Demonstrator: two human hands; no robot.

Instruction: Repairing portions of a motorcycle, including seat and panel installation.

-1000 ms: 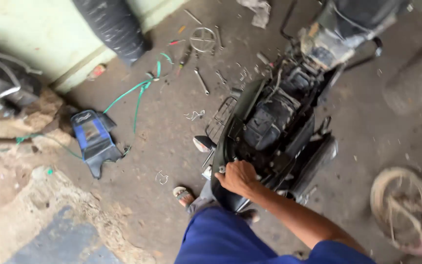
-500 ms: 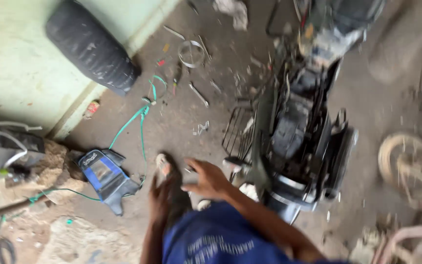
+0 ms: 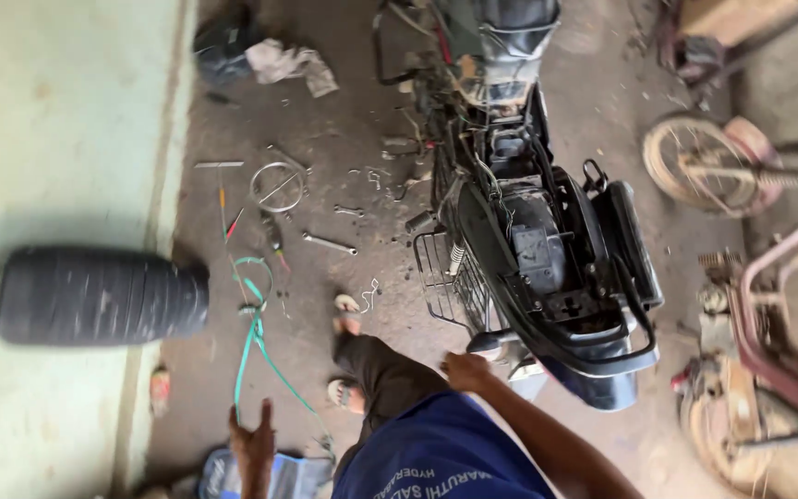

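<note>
My right hand [image 3: 466,371] is curled against the rear end of the stripped black motorcycle [image 3: 547,249], fingers bent at the tail by the dark grab rail [image 3: 622,344]; whether it truly clasps a part or only presses there, I cannot tell. My left hand [image 3: 253,442] hangs loose with fingers spread, holding nothing, just above the blue box-shaped plastic device [image 3: 274,477] at the bottom edge. The motorcycle stands on the dirty concrete floor [image 3: 344,111], its long axis running up the view and leaning slightly left, tail toward me, front end pointing away to the top. A wire mesh side guard [image 3: 445,282] sticks out on its left flank. A green hose [image 3: 256,337] snakes across the floor near my left hand. Further off lie a silver spanner [image 3: 330,243] and a metal ring [image 3: 278,187], and a black tyre [image 3: 102,296] rests by the pale wall [image 3: 57,120].
</note>
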